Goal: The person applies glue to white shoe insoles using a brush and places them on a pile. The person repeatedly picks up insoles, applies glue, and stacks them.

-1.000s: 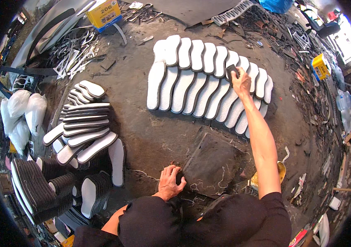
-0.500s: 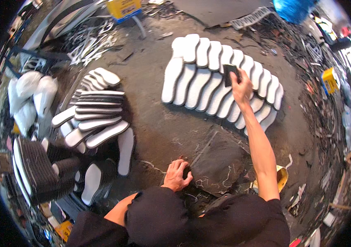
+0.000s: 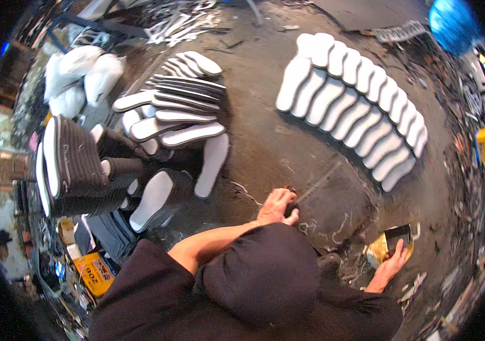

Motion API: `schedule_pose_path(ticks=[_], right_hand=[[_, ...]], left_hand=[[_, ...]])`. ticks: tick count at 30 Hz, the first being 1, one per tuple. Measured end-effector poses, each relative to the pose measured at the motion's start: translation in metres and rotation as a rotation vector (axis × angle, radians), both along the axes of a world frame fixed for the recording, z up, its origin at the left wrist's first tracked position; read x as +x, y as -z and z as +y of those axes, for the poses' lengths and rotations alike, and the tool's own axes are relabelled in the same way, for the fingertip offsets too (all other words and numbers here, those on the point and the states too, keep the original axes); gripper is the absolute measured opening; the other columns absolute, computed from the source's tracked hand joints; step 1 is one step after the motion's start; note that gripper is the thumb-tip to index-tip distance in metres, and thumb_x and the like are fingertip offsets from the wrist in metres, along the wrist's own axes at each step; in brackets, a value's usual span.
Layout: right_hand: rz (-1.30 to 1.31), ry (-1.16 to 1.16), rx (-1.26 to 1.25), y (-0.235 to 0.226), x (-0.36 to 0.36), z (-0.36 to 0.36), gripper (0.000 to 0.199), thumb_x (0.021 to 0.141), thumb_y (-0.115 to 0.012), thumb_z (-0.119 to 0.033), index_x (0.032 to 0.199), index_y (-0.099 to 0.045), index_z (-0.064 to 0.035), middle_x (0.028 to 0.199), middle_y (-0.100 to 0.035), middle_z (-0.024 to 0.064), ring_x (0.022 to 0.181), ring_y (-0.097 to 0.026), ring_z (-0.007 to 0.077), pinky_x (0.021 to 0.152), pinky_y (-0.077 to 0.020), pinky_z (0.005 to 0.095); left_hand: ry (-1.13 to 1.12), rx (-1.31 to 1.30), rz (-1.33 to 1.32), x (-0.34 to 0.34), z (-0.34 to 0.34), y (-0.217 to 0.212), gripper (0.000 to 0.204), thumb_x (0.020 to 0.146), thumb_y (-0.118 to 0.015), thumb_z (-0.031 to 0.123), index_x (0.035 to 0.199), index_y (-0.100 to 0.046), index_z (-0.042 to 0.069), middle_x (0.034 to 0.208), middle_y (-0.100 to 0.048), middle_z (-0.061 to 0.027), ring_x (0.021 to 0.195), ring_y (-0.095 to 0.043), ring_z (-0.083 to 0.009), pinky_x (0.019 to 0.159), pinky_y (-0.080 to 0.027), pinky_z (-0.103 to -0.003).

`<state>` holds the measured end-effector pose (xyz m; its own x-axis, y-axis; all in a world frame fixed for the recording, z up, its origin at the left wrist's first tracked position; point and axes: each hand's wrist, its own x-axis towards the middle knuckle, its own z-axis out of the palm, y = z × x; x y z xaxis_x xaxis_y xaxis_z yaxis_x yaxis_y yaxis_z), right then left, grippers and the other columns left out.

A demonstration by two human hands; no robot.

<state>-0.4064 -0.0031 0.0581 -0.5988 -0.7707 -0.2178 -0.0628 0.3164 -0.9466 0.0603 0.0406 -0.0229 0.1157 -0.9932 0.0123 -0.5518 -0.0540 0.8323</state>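
Observation:
My right hand [image 3: 389, 267] reaches to a yellow container [image 3: 376, 250] on the floor at lower right. Its fingers are closed on a flat black pad [image 3: 397, 234] at the container's opening, partly hidden. Close in front of my body, my left hand [image 3: 276, 207] is low over the floor with bent fingers around a small dark thing I cannot make out. Beyond both hands, white shoe insoles [image 3: 342, 111] with dark edges lie overlapped in two curved rows. Neither hand touches them.
More insoles [image 3: 191, 133] lie in a loose pile at left, beside tall dark stacks [image 3: 77, 162] of them. White plastic bags [image 3: 86, 71] stand behind. Scraps and white strips [image 3: 182, 23] litter the edges; a blue bundle [image 3: 452, 25] sits at far right.
My right hand has left the insole rows and come back with the black pad to the yellow container. The view has turned, shifting the scene; my left hand stays low near my body.

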Motion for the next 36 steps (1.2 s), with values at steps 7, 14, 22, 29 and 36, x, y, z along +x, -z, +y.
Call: schedule_pose_path(ticks=[7,14,22,29,36], right_hand=[[-0.178,0.352,-0.108,-0.009,-0.053,0.117,0.044,0.109,-0.078,-0.032,0.142,-0.061,-0.0082,0.128,-0.062,0.004,0.094,-0.062,0.0145,0.08,-0.0509,0.0313],[-0.167,0.516,-0.098,0.0,-0.03,0.135,0.042,0.106,-0.082,-0.034,0.133,-0.062,-0.0078,0.116,-0.062,0.0044,0.09,-0.06,0.0135,0.078,-0.0488,0.0318],[-0.145,0.459,-0.111,-0.002,0.004,0.117,0.031,0.107,-0.079,-0.036,0.116,-0.065,-0.0095,0.095,-0.059,0.0012,0.083,-0.056,0.013,0.074,-0.0464,0.0313],[-0.044,0.433,-0.089,-0.011,0.015,0.111,0.036,0.108,-0.076,-0.04,0.115,-0.066,-0.0066,0.095,-0.057,0.0028,0.083,-0.056,0.0136,0.074,-0.0474,0.0312],[-0.081,0.437,-0.053,0.004,-0.005,0.117,0.046,0.107,-0.078,-0.039,0.137,-0.067,-0.0057,0.1,-0.058,0.0013,0.088,-0.055,0.0132,0.079,-0.0459,0.0319]], left_hand=[[-0.251,-0.06,0.043,0.054,0.074,-0.011,0.037,0.092,-0.083,0.018,0.124,-0.074,0.003,0.127,-0.071,-0.0155,0.121,-0.069,-0.032,0.11,-0.053,-0.043],[-1.452,0.23,0.693,0.159,0.277,-0.029,0.088,0.093,-0.084,0.066,0.151,-0.058,0.005,0.144,-0.061,-0.0172,0.124,-0.064,-0.0349,0.103,-0.055,-0.05],[-1.369,0.111,1.065,0.236,0.27,-0.104,0.137,0.073,-0.089,0.079,0.18,-0.024,0.021,0.175,-0.03,-0.0228,0.164,-0.03,-0.0452,0.13,-0.027,-0.073],[-1.287,0.163,1.06,0.253,0.274,-0.102,0.141,0.07,-0.098,0.063,0.178,-0.021,0.014,0.179,-0.021,-0.0199,0.165,-0.026,-0.0433,0.13,-0.027,-0.074],[-1.476,0.235,1.302,0.312,0.311,-0.065,0.141,0.075,-0.1,0.048,0.18,-0.011,0.017,0.176,-0.024,-0.0248,0.162,-0.031,-0.0464,0.128,-0.033,-0.074]])
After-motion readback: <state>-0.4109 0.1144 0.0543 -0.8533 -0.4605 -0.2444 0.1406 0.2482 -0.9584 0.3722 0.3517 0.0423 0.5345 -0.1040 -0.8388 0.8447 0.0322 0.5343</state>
